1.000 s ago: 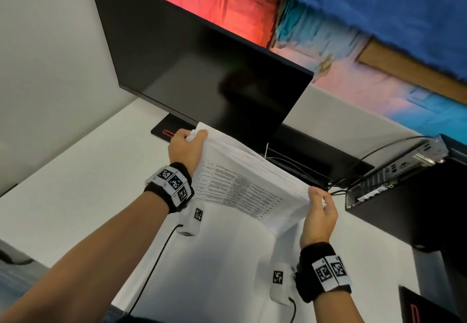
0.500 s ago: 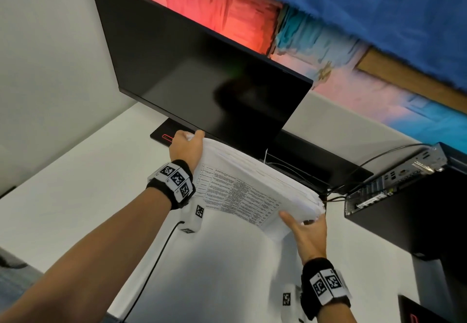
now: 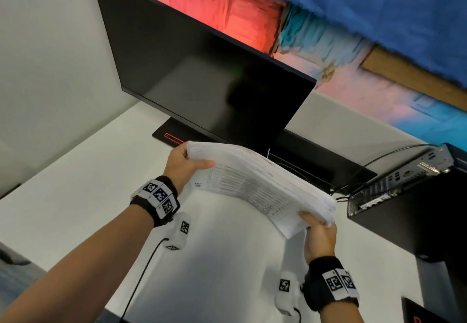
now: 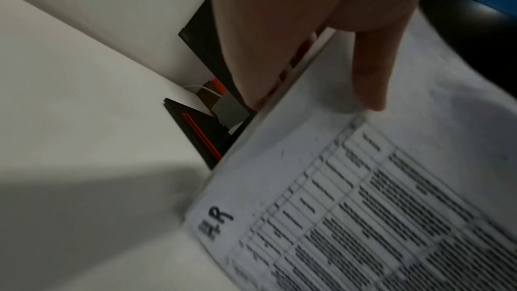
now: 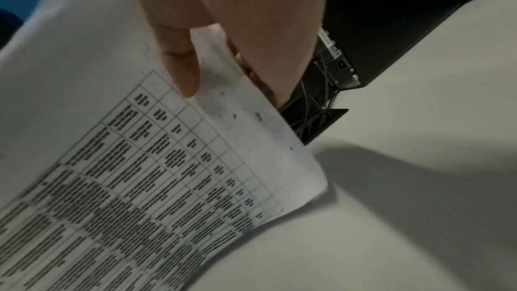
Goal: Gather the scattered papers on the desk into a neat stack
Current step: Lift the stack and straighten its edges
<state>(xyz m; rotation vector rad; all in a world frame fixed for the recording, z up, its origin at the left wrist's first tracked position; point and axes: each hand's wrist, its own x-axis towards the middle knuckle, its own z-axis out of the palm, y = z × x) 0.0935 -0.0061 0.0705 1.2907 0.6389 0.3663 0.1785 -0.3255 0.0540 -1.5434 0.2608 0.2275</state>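
White tabletop point(image 3: 75, 196) is seen stretching from the left wall to the black equipment on the right, with a dark monitor point(image 3: 202, 74) standing at its back. At the left, the left hand point(image 3: 184, 168) is closed on one short edge of the stack of papers point(image 3: 257, 186): in the left wrist view the thumb point(image 4: 369, 70) is laid flat on the printed top sheet while the fingers point(image 4: 251, 52) are curled underneath. The stack is held in the air above the tabletop, just in front of the monitor's base point(image 3: 171, 136), tilted and sagging slightly between the two hands, its printed table facing up. At the right, the right hand point(image 3: 319, 236) is clamped on the opposite edge, the thumb point(image 5: 179, 61) pressed onto the top sheet and the fingers point(image 5: 265, 41) tucked below it. Further right, a black computer box point(image 3: 404, 211) with cables point(image 3: 394, 153) is set on the tabletop, near the stack but apart from it.
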